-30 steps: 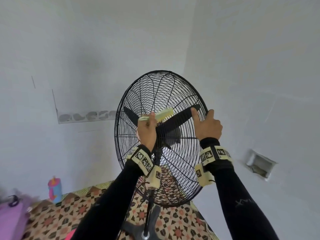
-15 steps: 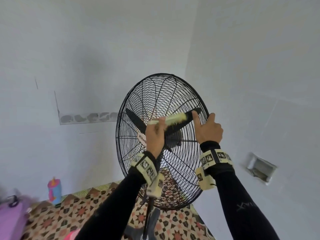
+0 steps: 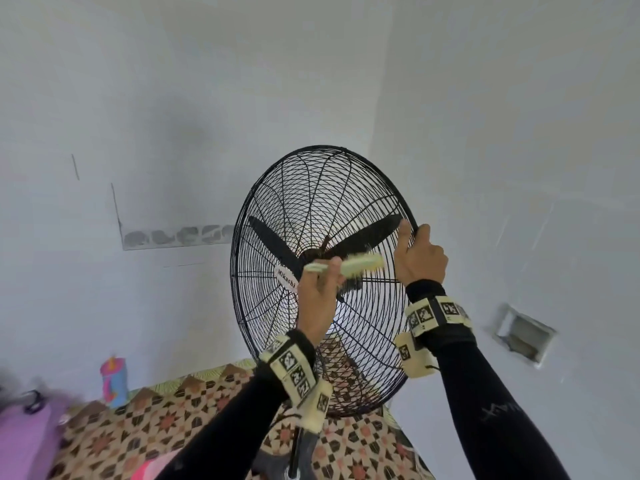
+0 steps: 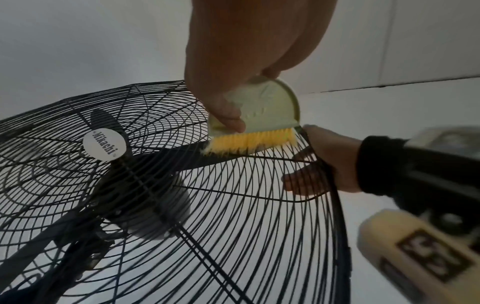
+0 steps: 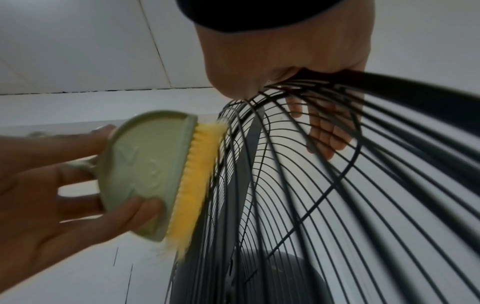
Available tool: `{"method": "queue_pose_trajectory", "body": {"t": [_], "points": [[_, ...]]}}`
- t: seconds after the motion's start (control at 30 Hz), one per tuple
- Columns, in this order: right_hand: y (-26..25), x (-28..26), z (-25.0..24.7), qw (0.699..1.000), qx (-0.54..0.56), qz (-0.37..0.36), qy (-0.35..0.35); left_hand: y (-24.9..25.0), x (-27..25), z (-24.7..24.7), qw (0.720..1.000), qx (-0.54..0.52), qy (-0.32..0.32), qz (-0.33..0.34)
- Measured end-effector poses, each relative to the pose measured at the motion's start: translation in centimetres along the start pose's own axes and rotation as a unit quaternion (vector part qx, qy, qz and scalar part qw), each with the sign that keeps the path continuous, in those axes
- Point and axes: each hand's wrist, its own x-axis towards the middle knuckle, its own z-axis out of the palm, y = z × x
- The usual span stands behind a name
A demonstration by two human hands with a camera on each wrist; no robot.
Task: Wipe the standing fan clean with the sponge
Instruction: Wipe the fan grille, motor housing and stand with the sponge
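Left hand [image 3: 317, 299] pinching brush [image 4: 255, 115]: thumb on one flat face, fingers on the other. Yellow bristles [image 4: 249, 144] pressed against fan [image 3: 322, 271] grille, at 3 o'clock from hub badge [image 4: 104, 144]. Shifted lower and rightward versus 0.5 s ago, now nearer the rim. Right hand [image 3: 420, 258] unchanged: curled round grille rim at 3 o'clock, fingers [image 5: 324, 131] through the wires. Fan upright on patterned floor [image 3: 166, 431].
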Motion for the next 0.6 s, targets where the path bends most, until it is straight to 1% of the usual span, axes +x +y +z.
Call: {"method": "queue_pose_trajectory", "body": {"t": [0.03,0.07,0.13,0.2,0.27,0.33,0.43,0.47,0.53,0.6], "points": [[0.0,0.0,0.0,1.000,0.001,-0.003,-0.002,0.1,-0.2,-0.4,1.000,-0.002,-0.016,-0.008],[-0.1,0.0,0.0,1.000,0.001,-0.007,-0.007,0.5,0.5,-0.8,1.000,-0.007,-0.017,-0.012],[-0.3,-0.2,-0.1,1.000,0.001,-0.013,-0.018,2.2,3.1,-1.5,1.000,-0.022,0.013,-0.011],[-0.5,-0.4,-0.2,1.000,-0.005,-0.019,-0.020,4.0,5.5,-1.4,0.998,-0.032,0.059,0.005],[-0.5,-0.5,-0.4,1.000,-0.008,-0.023,-0.019,4.2,5.7,-0.4,0.996,-0.026,0.079,0.018],[-0.3,-0.3,-0.5,0.999,-0.009,-0.020,-0.026,2.5,3.5,0.5,0.998,-0.014,0.060,0.020],[-0.3,-0.1,-0.6,1.000,-0.004,-0.014,-0.028,0.1,-0.9,0.5,1.000,0.003,-0.008,0.015],[-0.3,-0.1,-0.6,0.999,-0.004,-0.015,-0.028,0.0,-1.1,0.2,1.000,0.001,-0.019,0.015],[-0.4,-0.3,-0.6,0.999,0.010,-0.023,-0.030,1.2,0.9,-0.3,1.000,-0.009,0.003,0.020],[-0.4,-0.3,-0.9,0.998,0.025,-0.034,-0.036,3.4,4.4,-0.4,0.998,-0.007,0.056,0.021]]}}
